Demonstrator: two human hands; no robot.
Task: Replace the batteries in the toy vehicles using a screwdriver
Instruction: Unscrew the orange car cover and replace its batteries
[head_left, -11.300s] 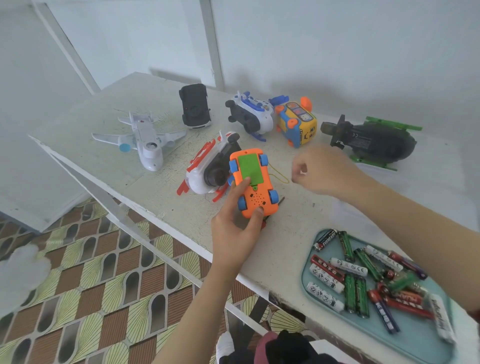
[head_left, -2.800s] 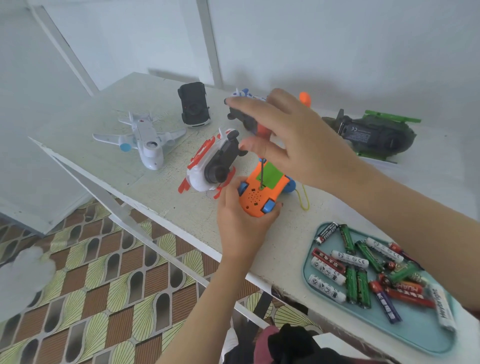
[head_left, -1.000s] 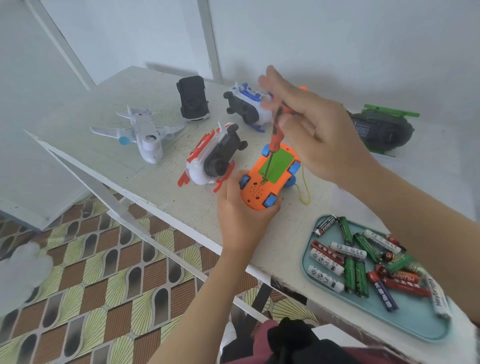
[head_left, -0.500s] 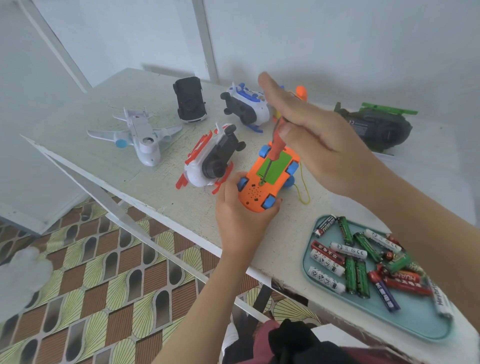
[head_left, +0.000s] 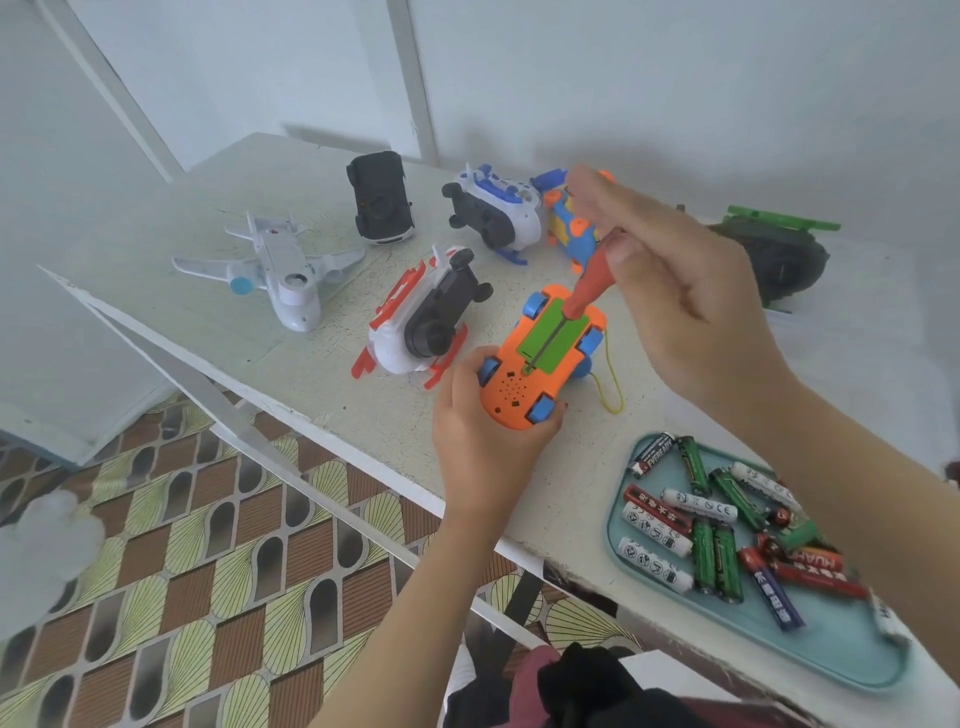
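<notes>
Left hand has its fingers wrapped around the near end of the orange toy car, belly-up by the tabletop's front edge. Right hand pinches the red screwdriver, tip down at the green battery cover's near edge, probably in the screw, hard to tell. The teal tray of loose batteries sits at 4 o'clock from the car.

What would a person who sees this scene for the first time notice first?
At the centre, the left hand grips an upturned orange toy car while the right hand holds a red screwdriver with its tip at the car's green cover. On the near right corner of the table, a teal tray holds loose batteries. Other toys lie behind.
</notes>
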